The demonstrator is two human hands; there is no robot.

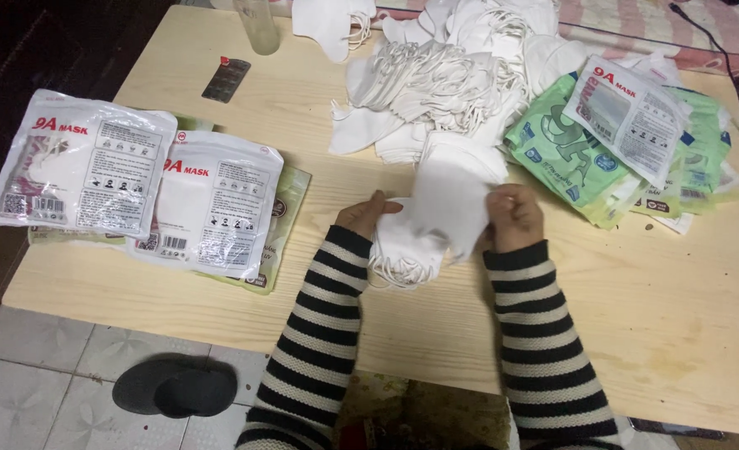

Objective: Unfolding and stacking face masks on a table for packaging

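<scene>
- Pale tiled floor shows below the near edge of the table, with a pair of dark slippers lying on it; a dark area fills the room beyond the table's left edge.
- Light wooden table with a visible grain carries everything else; its near right part bears faint stains.
- Along the far edge, toward the middle, a large loose heap of white fabric face masks with ear loops spreads out.
- At the left edge lie two white sealed mask packets, overlapping, with greenish packets under them.
- Near the far right corner sits a fanned stack of green and white flat packets.
- A clear bottle stands at the far edge, a dark blister strip just beside it.
- The left hand, in a striped sleeve, is closed around a small stack of white masks held above the table's middle.
- The right hand is fisted, pinching the top mask of that stack.
</scene>
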